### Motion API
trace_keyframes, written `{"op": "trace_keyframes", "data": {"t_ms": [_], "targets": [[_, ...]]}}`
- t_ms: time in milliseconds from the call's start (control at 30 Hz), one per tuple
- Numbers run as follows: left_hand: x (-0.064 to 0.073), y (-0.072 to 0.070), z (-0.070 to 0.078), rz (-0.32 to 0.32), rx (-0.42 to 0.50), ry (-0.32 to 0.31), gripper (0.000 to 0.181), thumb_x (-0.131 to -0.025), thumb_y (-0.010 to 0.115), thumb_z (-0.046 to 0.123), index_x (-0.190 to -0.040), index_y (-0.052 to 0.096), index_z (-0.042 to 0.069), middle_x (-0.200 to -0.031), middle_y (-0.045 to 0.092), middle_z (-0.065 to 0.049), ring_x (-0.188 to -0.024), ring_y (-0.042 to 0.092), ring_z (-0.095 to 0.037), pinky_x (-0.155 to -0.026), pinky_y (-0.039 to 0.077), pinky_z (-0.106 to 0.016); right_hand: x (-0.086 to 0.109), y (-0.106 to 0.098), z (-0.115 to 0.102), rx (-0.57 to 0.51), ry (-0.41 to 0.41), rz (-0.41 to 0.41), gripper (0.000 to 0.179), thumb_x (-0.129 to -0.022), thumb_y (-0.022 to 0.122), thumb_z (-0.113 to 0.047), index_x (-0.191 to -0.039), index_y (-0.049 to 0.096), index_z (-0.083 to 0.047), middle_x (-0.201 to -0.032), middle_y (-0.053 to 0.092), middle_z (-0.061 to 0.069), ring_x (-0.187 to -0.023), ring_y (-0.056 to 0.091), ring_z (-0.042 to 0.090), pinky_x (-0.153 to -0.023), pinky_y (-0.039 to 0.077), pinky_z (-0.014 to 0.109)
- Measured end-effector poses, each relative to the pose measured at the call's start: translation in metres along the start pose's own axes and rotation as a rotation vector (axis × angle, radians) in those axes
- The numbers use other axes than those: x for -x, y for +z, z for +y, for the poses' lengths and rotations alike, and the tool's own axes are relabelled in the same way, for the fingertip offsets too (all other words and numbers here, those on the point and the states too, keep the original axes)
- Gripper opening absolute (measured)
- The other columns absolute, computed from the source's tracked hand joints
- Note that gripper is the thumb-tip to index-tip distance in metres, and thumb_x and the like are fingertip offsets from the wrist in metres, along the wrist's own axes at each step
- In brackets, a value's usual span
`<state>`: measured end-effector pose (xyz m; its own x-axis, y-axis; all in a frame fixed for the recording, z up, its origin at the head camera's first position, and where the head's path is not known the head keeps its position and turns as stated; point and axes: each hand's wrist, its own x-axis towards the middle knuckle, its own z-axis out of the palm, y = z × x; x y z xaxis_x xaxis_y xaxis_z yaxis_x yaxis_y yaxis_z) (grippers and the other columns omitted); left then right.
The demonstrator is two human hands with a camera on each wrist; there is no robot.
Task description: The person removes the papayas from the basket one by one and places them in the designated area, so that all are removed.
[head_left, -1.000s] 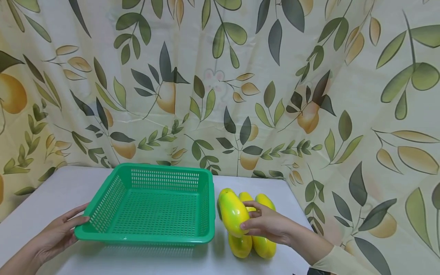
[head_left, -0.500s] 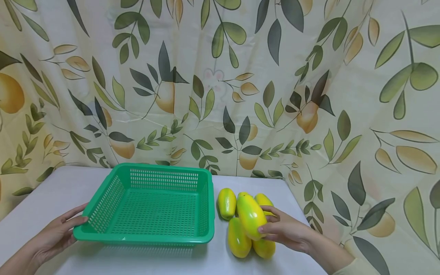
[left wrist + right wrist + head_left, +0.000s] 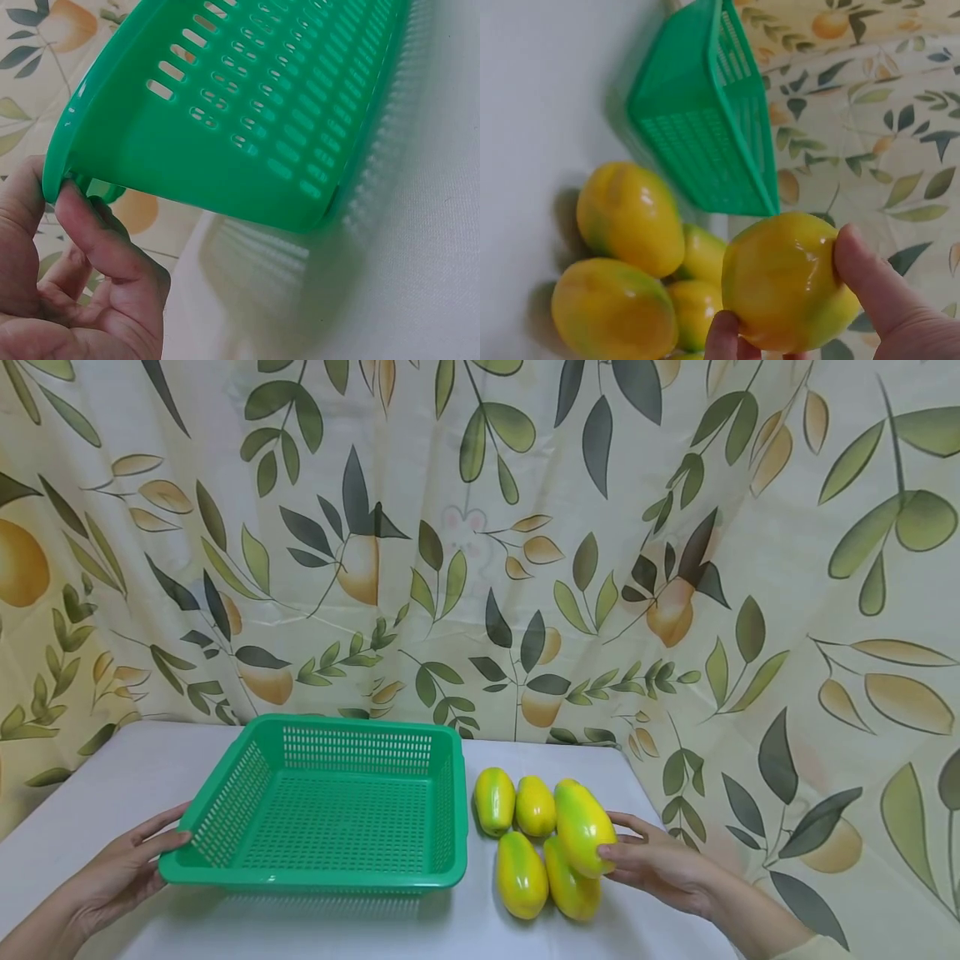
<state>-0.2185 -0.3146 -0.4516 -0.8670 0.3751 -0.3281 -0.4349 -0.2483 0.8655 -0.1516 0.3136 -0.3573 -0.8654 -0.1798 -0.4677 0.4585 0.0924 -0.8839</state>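
In the head view, my left hand point(image 3: 123, 872) pinches the front left corner of a green plastic basket point(image 3: 311, 882). The left wrist view shows thumb and fingers on either side of the basket's rim point(image 3: 67, 127). Nothing lies inside the basket. My right hand point(image 3: 667, 864) grips a yellow-green papaya point(image 3: 583, 827), thumb on one side and fingers on the other. This papaya point(image 3: 787, 281) is raised over the others in the right wrist view. Below and left of it several more papayas lie grouped, among them a front one point(image 3: 522, 875) and a back one point(image 3: 495, 802).
A white-covered table point(image 3: 480, 935) carries the basket and the papayas. The papaya group lies just right of the basket's right wall point(image 3: 459, 810). Behind the table hangs a curtain point(image 3: 480, 568) printed with leaves and fruit.
My right hand has moved to the right with the papaya, from beside the basket to the right side of the group. Papayas it covered now show. The left hand and basket stay in place.
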Motion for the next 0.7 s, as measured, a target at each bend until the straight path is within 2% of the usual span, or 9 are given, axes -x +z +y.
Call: {"op": "trace_keyframes", "data": {"t_ms": [200, 433, 700], "targets": [[0.000, 0.000, 0.000, -0.018, 0.001, 0.012, 0.033, -0.094, 0.046, 0.014, -0.096, 0.064, 0.041, -0.097, 0.063, 0.000, -0.085, 0.062, -0.017, -0.070, 0.053, -0.026, 0.005, -0.015, 0.008, -0.035, 0.018, 0.050, 0.078, -0.088, 0.057, -0.012, -0.140, 0.001, 0.001, -0.122, 0.040, 0.021, -0.101, 0.054, 0.027, -0.092, 0.041, 0.044], [-0.001, -0.001, 0.000, -0.023, 0.002, 0.022, 0.034, -0.094, 0.046, 0.013, -0.097, 0.064, 0.041, -0.098, 0.063, 0.000, -0.085, 0.062, -0.018, -0.070, 0.053, -0.026, 0.006, -0.023, 0.016, -0.083, 0.052, 0.117, 0.080, -0.086, 0.057, -0.009, -0.140, 0.000, 0.001, -0.124, 0.033, 0.025, -0.097, 0.055, 0.029, -0.093, 0.040, 0.045], [-0.001, -0.002, -0.001, -0.010, 0.013, -0.006, 0.033, -0.094, 0.046, 0.014, -0.095, 0.064, 0.041, -0.096, 0.063, -0.001, -0.083, 0.063, -0.018, -0.069, 0.053, -0.025, 0.006, -0.030, 0.030, -0.035, 0.065, 0.181, 0.079, -0.084, 0.058, -0.006, -0.140, 0.002, -0.001, -0.123, 0.032, 0.026, -0.094, 0.055, 0.029, -0.092, 0.039, 0.049]]}}
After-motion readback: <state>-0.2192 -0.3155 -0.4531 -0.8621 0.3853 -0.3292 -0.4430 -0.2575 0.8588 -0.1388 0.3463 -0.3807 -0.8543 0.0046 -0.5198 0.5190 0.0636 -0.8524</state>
